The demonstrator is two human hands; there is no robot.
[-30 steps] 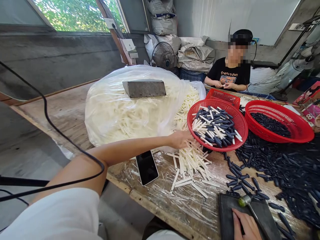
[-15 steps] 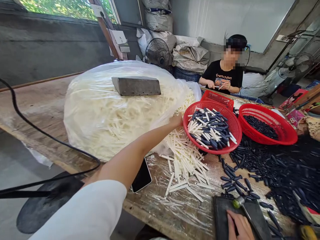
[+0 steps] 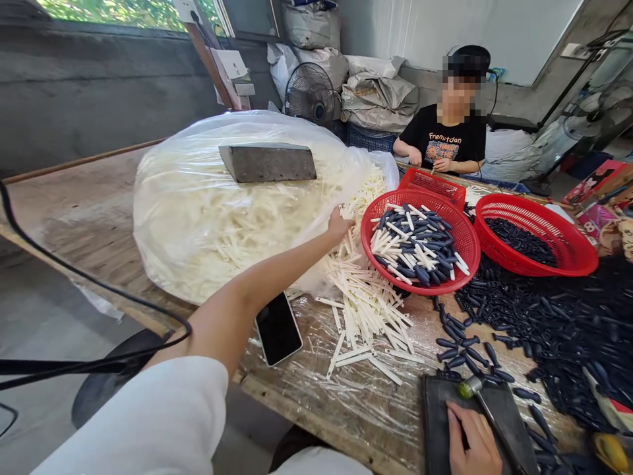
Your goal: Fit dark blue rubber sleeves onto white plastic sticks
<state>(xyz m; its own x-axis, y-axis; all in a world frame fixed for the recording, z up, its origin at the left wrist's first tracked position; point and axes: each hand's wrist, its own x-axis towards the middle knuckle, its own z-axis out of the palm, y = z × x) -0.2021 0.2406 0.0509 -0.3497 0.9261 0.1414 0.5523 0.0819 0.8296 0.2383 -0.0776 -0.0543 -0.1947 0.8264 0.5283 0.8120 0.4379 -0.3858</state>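
Note:
My left arm stretches forward, and my left hand (image 3: 341, 225) is among white flat strips (image 3: 366, 303) spilling from a clear plastic bag (image 3: 198, 218). Its fingers are curled; what lies in them is hidden. My right hand (image 3: 473, 435) rests on a black block (image 3: 435, 422), thumb apart from the fingers, with a dark gap between. Beside it lies a small hammer (image 3: 473, 386) with a greenish head, its metal shaft running past my fingers. A red basket (image 3: 420, 288) right of my left hand holds dark handles mixed with white strips.
A dark wedge-shaped block (image 3: 271, 163) weighs on the bag. A phone (image 3: 279, 330) lies under my left forearm. Loose dark handles (image 3: 558, 343) cover the table's right side, beside a second red basket (image 3: 558, 257). Another person (image 3: 440, 148) sits across, hands before them.
My left hand has drawn back to the left, away from the red basket's rim, and more of it shows. My right hand stays on the black block. The view has shifted slightly.

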